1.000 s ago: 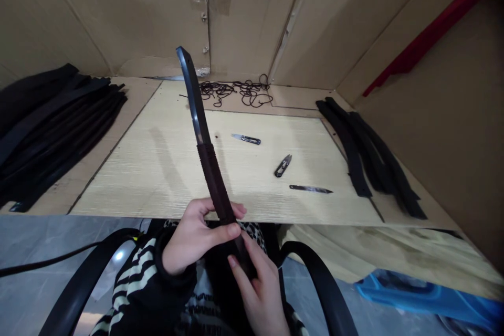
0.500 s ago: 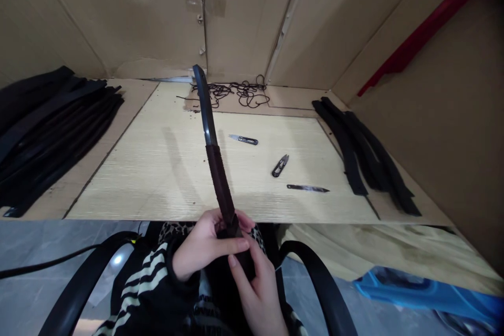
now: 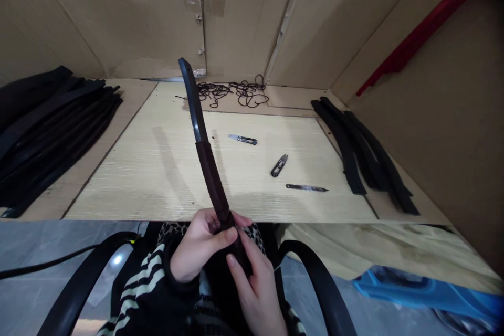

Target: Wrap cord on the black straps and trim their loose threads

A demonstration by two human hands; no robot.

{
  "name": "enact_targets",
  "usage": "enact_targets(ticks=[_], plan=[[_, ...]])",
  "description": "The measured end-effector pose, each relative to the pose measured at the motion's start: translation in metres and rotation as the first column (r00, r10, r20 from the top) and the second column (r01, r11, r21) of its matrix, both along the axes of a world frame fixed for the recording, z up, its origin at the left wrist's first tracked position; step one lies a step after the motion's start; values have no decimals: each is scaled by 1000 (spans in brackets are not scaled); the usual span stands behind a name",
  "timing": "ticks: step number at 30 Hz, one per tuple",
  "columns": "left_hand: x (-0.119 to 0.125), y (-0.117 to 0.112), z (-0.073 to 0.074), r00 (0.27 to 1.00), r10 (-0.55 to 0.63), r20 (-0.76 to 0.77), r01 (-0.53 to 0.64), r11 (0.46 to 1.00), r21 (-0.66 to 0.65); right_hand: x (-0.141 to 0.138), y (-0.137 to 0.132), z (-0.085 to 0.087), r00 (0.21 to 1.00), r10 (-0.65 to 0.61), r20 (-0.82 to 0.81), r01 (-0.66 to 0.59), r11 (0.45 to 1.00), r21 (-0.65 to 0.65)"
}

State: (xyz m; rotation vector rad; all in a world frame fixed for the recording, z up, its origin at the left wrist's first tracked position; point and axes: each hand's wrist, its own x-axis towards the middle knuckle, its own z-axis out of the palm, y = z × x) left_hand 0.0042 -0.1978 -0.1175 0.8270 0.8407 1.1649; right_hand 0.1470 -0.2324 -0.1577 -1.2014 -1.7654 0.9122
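Observation:
Both hands hold a long, curved dark strip (image 3: 210,176) that rises over the table edge. Its upper end is smooth and black, with a small hole near the tip. Brown ribbed wrapping covers the part further down. My left hand (image 3: 202,247) is closed around it, the thumb pressed on its near face. Just below, my right hand (image 3: 255,278) pinches the lower part between thumb and fingers. The strip's bottom end is hard to make out against the dark clothing.
Two thread snips (image 3: 243,139) (image 3: 279,165) and a small pointed blade (image 3: 307,188) lie on the table (image 3: 137,178). Tangled dark cord (image 3: 232,92) is at the back. Dark strips are piled at left (image 3: 59,131), with several more strips at right (image 3: 366,157). Cardboard walls (image 3: 244,21) stand behind.
The strip's upper end has swung to the left and slightly up. Both hands keep their hold, with the left thumb shifted a little left and up.

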Motion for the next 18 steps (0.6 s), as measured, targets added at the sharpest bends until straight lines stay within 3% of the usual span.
enact_targets(ticks=[7,13,18], plan=[[-2,0,-3,999,-2,33,2,1000,13,0,-2,1,1000,-13,21,12,1000,14],[-11,5,-1,985,-155,70,150,986,74,2,-11,2,1000,-28,-8,29,997,70],[-13,2,-3,1000,8,6,-8,999,43,5,-12,1,998,-64,20,63,995,76]])
